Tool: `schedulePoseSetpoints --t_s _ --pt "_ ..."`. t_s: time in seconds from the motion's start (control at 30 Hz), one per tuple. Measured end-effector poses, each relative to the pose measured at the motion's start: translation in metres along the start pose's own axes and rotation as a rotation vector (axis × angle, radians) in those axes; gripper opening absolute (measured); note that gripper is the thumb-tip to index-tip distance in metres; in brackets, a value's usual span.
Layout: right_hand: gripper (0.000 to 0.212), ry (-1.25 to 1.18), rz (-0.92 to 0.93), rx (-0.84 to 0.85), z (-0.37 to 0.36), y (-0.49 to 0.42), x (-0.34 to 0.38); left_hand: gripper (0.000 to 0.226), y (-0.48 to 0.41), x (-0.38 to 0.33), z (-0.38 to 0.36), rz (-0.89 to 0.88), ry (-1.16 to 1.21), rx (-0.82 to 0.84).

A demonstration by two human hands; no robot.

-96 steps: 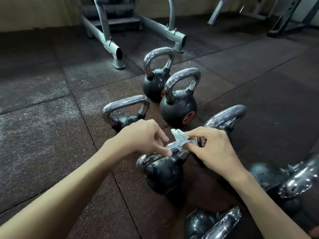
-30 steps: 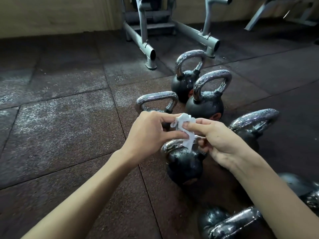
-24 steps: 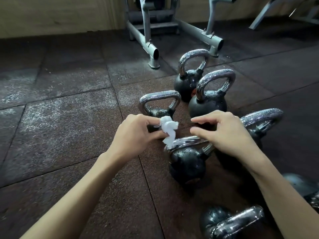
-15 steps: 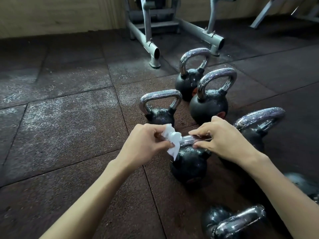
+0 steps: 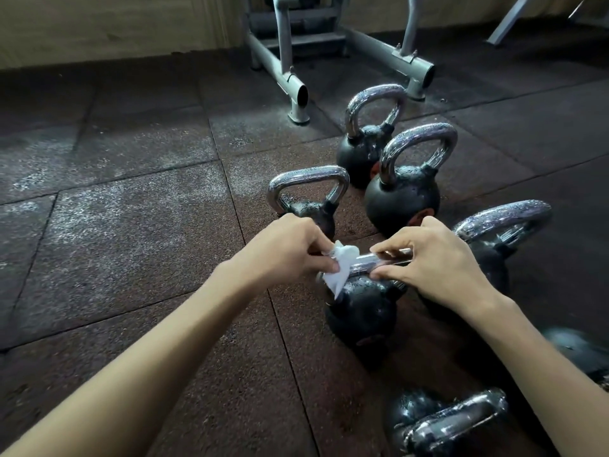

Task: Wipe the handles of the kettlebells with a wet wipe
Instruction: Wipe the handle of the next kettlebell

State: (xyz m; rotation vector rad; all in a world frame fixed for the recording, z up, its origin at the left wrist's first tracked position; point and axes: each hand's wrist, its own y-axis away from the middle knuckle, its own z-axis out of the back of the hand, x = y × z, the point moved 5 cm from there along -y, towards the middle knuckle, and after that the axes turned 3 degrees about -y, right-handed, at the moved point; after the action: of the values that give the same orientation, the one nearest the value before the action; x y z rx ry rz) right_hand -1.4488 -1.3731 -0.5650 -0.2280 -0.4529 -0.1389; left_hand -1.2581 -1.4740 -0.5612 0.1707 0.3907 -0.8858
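- The left hand (image 5: 283,249) had its fingers curled, pinching a crumpled white wet wipe (image 5: 342,267) between thumb and fingertips.
- The wet wipe sat on the left end of the chrome handle (image 5: 374,260) of the front kettlebell (image 5: 362,311). A loose corner hung down over the black ball.
- The right hand (image 5: 438,262) gripped the same chrome handle further right, with the thumb on the near side and the fingers over the far side. It was just beside the wipe, and contact between them could not be told.
- The front kettlebell stood upright on the rubber floor (image 5: 131,232), under both hands, its body speckled with droplets.
- The left kettlebell (image 5: 308,183) stood upright just behind the left hand, its lower body partly hidden by the knuckles.
- The middle kettlebell (image 5: 402,199) stood upright behind the right hand. An orange mark showed low on its side.
- The far kettlebell (image 5: 362,153) stood upright behind the middle one, close to or touching it.
- The right kettlebell (image 5: 501,219) stood past the right hand, with its handle leaning and its body mostly hidden.
- The near kettlebell (image 5: 445,423) was at the bottom edge, below the right forearm.
- Another dark ball (image 5: 583,351) was at the right edge, cut off by the frame.
- The grey metal frame (image 5: 290,80) stood on the floor behind the kettlebells, against a pale wall (image 5: 99,24).
- The floor tiles had pale scuffed patches to the left of the hands.
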Motion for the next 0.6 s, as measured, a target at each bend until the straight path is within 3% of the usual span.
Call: schedulePoseSetpoints --t_s 0.27,0.4,0.6 --pt "0.047 -0.015 -0.016 0.04 -0.004 -0.007 -0.015 0.02 -0.01 -0.024 -0.005 -0.023 -0.04 -0.097" --pt "0.053 0.034 -0.011 0.026 -0.002 -0.003 -0.016 0.006 0.022 0.003 -0.019 0.008 0.312 -0.202" --pt "0.04 0.001 -0.041 0.014 0.007 0.006 -0.01 0.029 0.051 0.027 -0.06 0.176 0.862 -0.339"
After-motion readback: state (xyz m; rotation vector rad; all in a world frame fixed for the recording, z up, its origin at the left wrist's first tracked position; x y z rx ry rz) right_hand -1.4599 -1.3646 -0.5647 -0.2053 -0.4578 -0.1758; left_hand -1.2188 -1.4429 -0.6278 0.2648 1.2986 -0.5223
